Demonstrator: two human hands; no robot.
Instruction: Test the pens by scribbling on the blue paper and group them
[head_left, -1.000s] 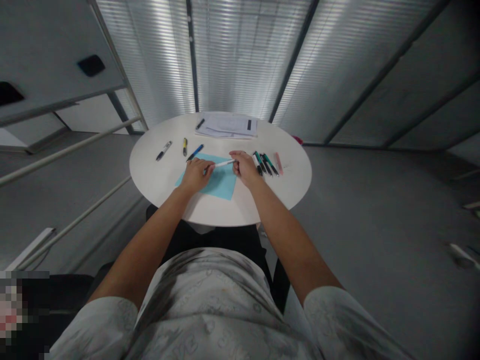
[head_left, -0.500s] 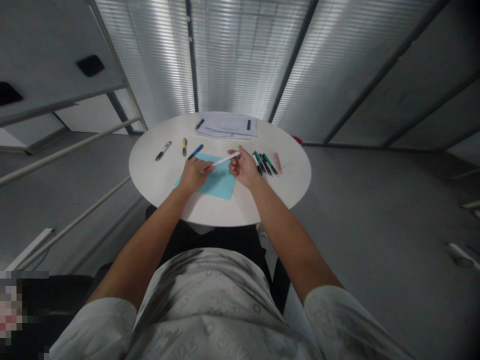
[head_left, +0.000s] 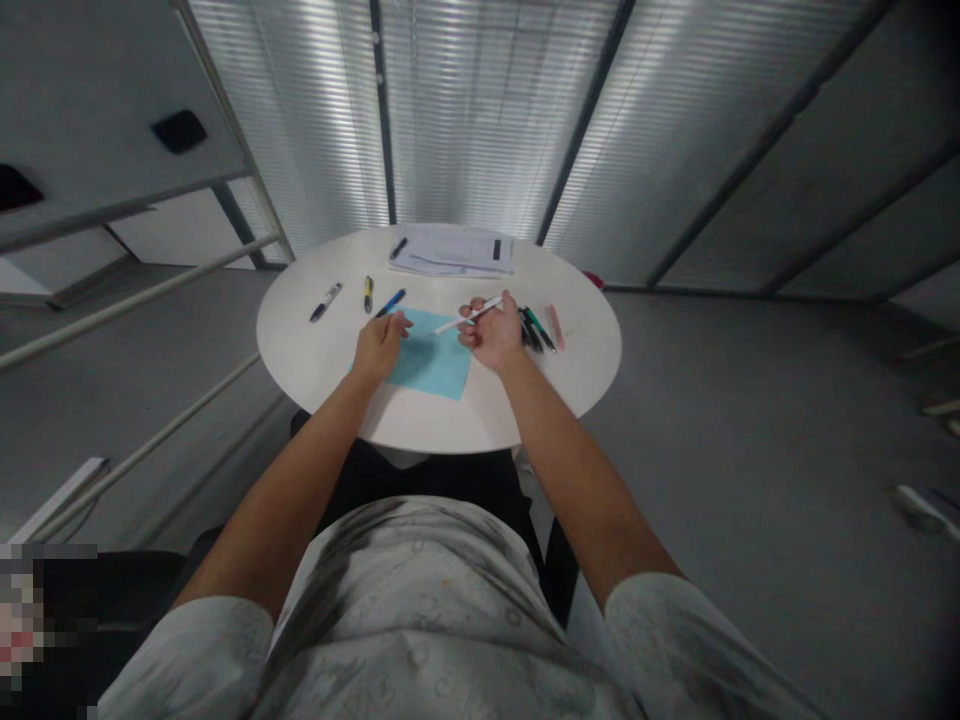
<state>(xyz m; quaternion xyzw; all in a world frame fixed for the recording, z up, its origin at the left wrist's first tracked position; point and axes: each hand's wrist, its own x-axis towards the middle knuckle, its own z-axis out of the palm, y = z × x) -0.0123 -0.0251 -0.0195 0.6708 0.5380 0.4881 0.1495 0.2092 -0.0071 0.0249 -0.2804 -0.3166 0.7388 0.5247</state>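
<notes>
A slim white pen (head_left: 450, 325) lies across the fingers of my right hand (head_left: 495, 335), which is turned palm up with the thumb by the pen's far end. The pen's other end points left over a light blue sheet of paper (head_left: 431, 375). Apart from the pen, my left hand (head_left: 379, 345) hovers at the sheet's left side, fingers loosely bent and apart, with nothing visible in them. A blue pen (head_left: 391, 302) lies just beyond the left hand. Beside my right hand are several green and black pens (head_left: 538, 328), partly hidden by it.
The round white table (head_left: 300, 350) also bears a yellow and black pen (head_left: 368, 294), a black and white pen (head_left: 326, 302), a pink stick-shaped thing (head_left: 555, 327) and a stack of papers (head_left: 454, 250) with a dark pen (head_left: 398, 248) on it. Metal rails (head_left: 142, 278) stand at left.
The left hand has let go of the white pen's end and drawn slightly left. The right hand now has the pen alone, moved a little to the right, covering more of the green pens.
</notes>
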